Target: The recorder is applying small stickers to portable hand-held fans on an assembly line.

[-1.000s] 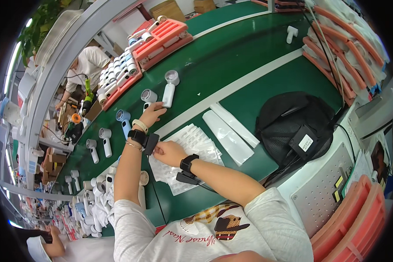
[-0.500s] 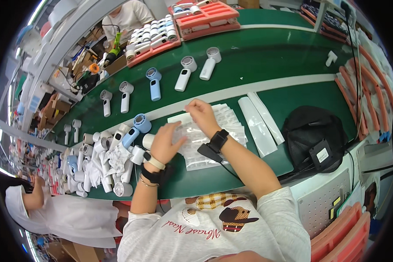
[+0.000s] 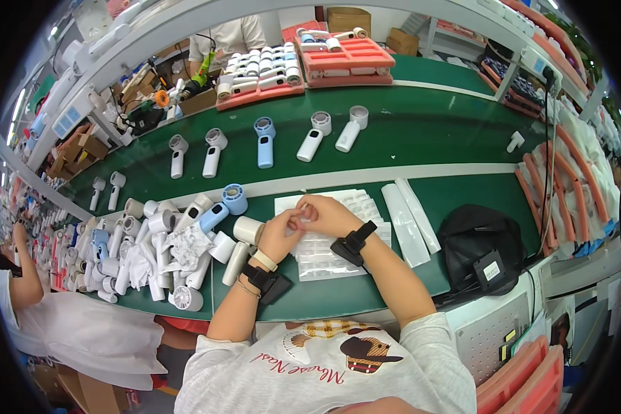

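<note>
My left hand (image 3: 281,237) and my right hand (image 3: 328,217) meet over a spread stack of sticker sheets (image 3: 334,268), pale and printed in rows. The fingers of both are bent and pinched together at the fingertips; whatever is between them is too small to make out. Just beside my left wrist lies a white handheld fan (image 3: 237,262). To its left a blue handheld fan (image 3: 214,217) rests on the edge of a heap of white fans (image 3: 186,298), with crumpled white wrapping (image 3: 188,247) on top. Two flat white plastic strips (image 3: 403,224) lie right of the sheets.
Beyond a pale divider (image 3: 435,170), several fans (image 3: 265,148) lie spaced along the green surface. Pink trays (image 3: 348,61) of fans stand at the back, near another person (image 3: 238,36). A black bag (image 3: 472,238) sits at right. Another person (image 3: 83,331) is at left.
My two hands have come together, the left one moving right and closing its fingers. The head view has shifted, and the fans on the far green surface appear farther right.
</note>
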Demonstrator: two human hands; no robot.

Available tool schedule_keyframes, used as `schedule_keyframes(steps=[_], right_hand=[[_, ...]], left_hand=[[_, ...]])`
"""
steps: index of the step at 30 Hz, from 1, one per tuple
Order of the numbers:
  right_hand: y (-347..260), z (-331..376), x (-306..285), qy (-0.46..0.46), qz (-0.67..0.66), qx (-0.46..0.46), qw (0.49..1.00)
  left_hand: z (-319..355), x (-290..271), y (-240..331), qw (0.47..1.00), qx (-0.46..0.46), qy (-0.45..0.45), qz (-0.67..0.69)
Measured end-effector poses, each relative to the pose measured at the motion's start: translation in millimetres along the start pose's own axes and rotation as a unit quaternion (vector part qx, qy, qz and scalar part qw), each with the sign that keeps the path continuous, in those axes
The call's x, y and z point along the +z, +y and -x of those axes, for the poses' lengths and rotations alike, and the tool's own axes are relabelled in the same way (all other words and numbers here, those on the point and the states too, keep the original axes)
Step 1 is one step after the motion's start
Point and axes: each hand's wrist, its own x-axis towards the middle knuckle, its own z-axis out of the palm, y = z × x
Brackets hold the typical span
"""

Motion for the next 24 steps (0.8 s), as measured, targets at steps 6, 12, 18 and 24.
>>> schedule_keyframes(steps=[6, 12, 18, 24], right_hand=[[-1.4, -1.1, -5.7, -0.061, -0.186, 0.020, 0.980], [7.1, -2.9, -4.0, -0.040, -0.166, 0.018, 0.985], [7.5, -5.2, -1.9, -0.003, -0.161, 0.014, 0.987], [2.4, -5.4, 0.1, 0.092, -0.152, -0.040, 0.983]], left_hand=[[9.4, -5.0, -4.0, 0.983, -0.034, 0.062, 0.167], [6.2, -2.8, 4.4, 0.977, -0.057, 0.076, 0.189], [6.8, -1.1, -13.9, 0.972, -0.085, 0.046, 0.215], [8.6, 1.0, -13.7, 0.973, -0.083, 0.068, 0.205]])
